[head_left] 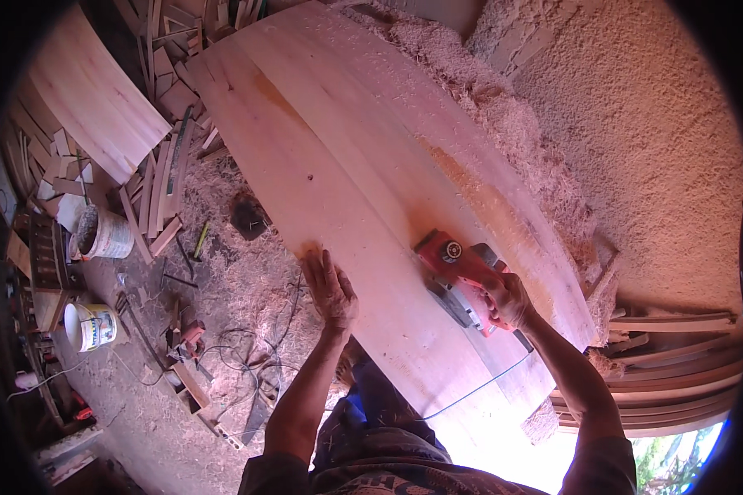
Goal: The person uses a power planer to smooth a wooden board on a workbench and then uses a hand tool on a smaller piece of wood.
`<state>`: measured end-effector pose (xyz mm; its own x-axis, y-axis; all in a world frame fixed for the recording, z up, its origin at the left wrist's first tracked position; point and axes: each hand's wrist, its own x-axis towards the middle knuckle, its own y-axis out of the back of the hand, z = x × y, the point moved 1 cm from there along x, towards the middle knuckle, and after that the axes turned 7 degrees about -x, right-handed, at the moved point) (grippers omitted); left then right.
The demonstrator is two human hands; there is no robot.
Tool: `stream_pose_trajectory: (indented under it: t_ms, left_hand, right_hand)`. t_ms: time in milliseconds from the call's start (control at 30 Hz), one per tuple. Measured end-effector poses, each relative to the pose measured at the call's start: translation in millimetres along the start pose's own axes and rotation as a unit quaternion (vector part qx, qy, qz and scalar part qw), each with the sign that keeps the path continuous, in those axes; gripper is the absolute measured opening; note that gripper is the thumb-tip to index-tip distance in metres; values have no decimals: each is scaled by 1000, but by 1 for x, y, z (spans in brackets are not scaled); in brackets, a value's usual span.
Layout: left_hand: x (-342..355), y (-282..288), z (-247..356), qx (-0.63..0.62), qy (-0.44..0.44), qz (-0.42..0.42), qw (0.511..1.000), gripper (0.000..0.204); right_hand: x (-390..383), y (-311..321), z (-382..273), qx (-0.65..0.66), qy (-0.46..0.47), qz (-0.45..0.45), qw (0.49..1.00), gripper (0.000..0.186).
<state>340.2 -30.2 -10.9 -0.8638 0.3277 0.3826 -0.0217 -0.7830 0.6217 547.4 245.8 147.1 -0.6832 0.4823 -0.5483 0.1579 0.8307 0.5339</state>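
A wide wooden panel (338, 165), made of several boards side by side, stretches from the upper left to the lower right before me. My right hand (512, 304) is wrapped round the handle of a red electric planer (464, 276), which rests on the panel's right half. From the planer a thin blue cord (479, 386) runs down across the wood toward my body. My left hand (330, 290) lies flat near the panel's left edge, fingers stretched out and holding nothing. Brownish patches and a small dark knot mark the panel's surface.
Wood shavings (524, 136) are heaped along the panel's far edge, against a rough wall (636, 140). On the floor at left are a white bucket (91, 327), another bucket (103, 233), scrap wood (153, 194) and tangled cables (252, 355). Stacked planks (660, 379) lie at right.
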Motion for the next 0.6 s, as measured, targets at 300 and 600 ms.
stream_pose_trajectory:
  t_ms: [300,600]
  left_hand:
    - [3,6,3,-6,-3,-10,1000,52]
    - [5,13,7,-25,-1,-42,999,54]
  right_hand:
    - [38,-9,-44,16,13,4,1000,56]
    - [79,-16,-86,-3,11,8,1000,59]
